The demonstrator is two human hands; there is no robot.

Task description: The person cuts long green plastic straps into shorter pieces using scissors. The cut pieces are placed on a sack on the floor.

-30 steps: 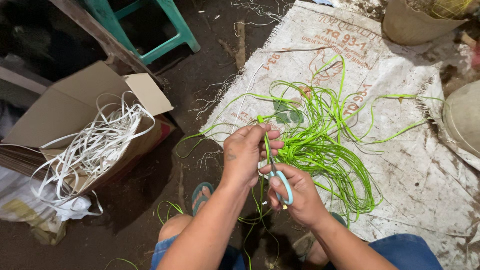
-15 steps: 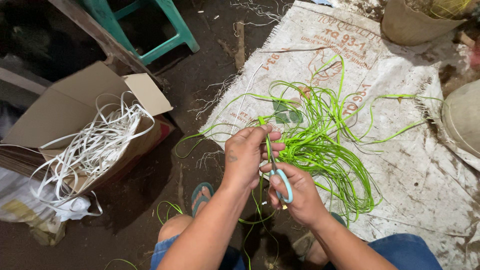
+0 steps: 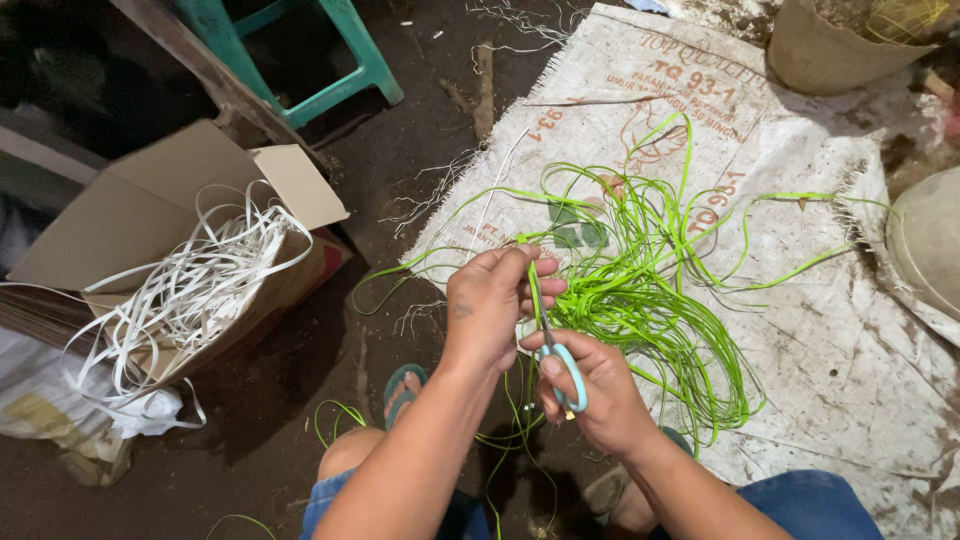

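Observation:
My left hand (image 3: 495,305) pinches a bright green strip (image 3: 531,285) between thumb and fingers. My right hand (image 3: 590,390) grips small scissors with light blue handles (image 3: 568,375), blades pointing up along the strip toward the left hand's fingers. Just past both hands, a tangled heap of green strips (image 3: 640,300) lies on a white woven sack (image 3: 800,330) spread on the ground. Loose green strands hang down between my knees.
An open cardboard box (image 3: 170,210) holding white strips (image 3: 190,290) sits at left. A teal stool (image 3: 310,50) stands at the top. A tan basket (image 3: 840,40) is at the top right, a pale round object (image 3: 930,240) at right edge. Dark dirt floor around my sandalled foot (image 3: 403,385).

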